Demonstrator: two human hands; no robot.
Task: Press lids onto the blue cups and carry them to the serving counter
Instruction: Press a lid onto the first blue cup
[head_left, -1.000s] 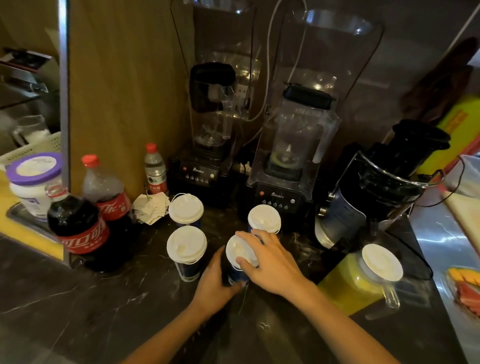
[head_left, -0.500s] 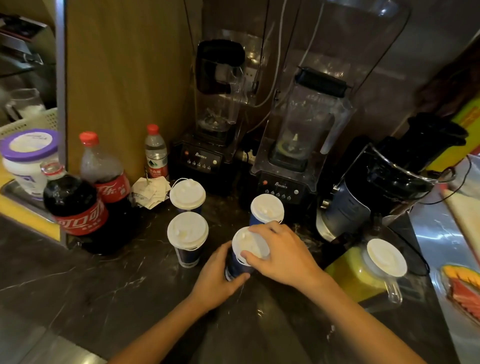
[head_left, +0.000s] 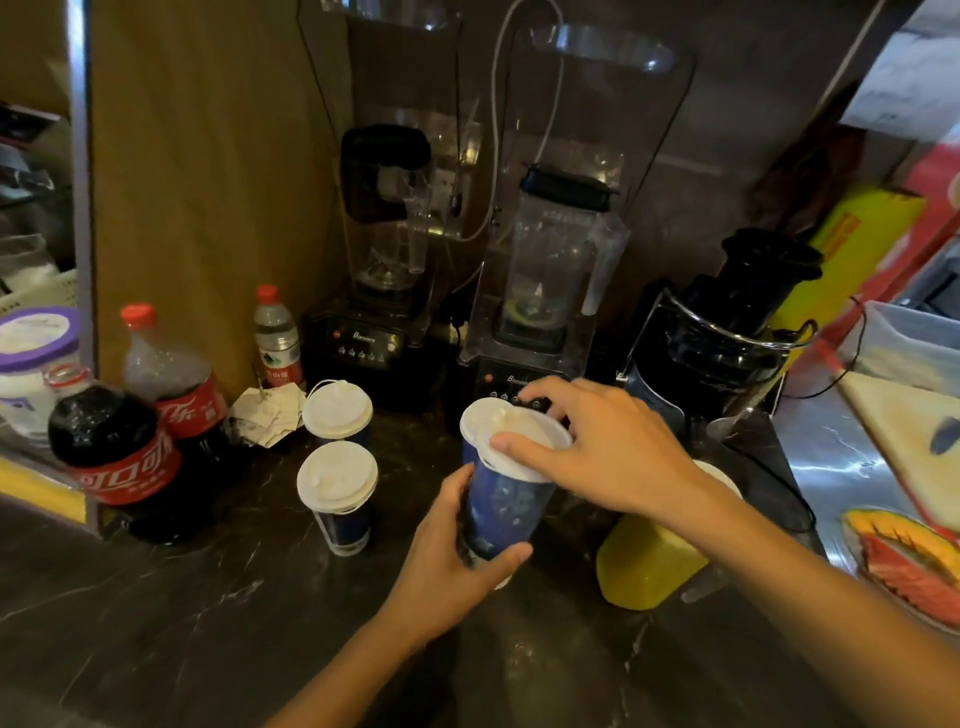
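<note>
A blue cup (head_left: 501, 512) with a white lid (head_left: 493, 423) is tilted and lifted off the dark counter (head_left: 208, 613), near the middle of the view. My left hand (head_left: 452, 577) is wrapped around its lower body. Over its top lies my right hand (head_left: 608, 447), thumb across the lid and fingers curled over the far rim. Two more lidded blue cups stand to the left, one nearer (head_left: 340, 527) and one farther back (head_left: 337, 410). The held cup and my right hand hide whatever stands behind them.
Two cola bottles (head_left: 114, 452) and a water bottle (head_left: 278, 338) stand at the left, with crumpled receipts (head_left: 267, 413). Two blenders (head_left: 545, 291) and a black juicer (head_left: 727, 332) line the back. A yellow pitcher (head_left: 644, 561) and a fruit plate (head_left: 914, 561) sit right.
The cup has come up off the counter and tilted, carried by my left hand. My right hand stayed on its lid. The cup that stood behind it is no longer visible.
</note>
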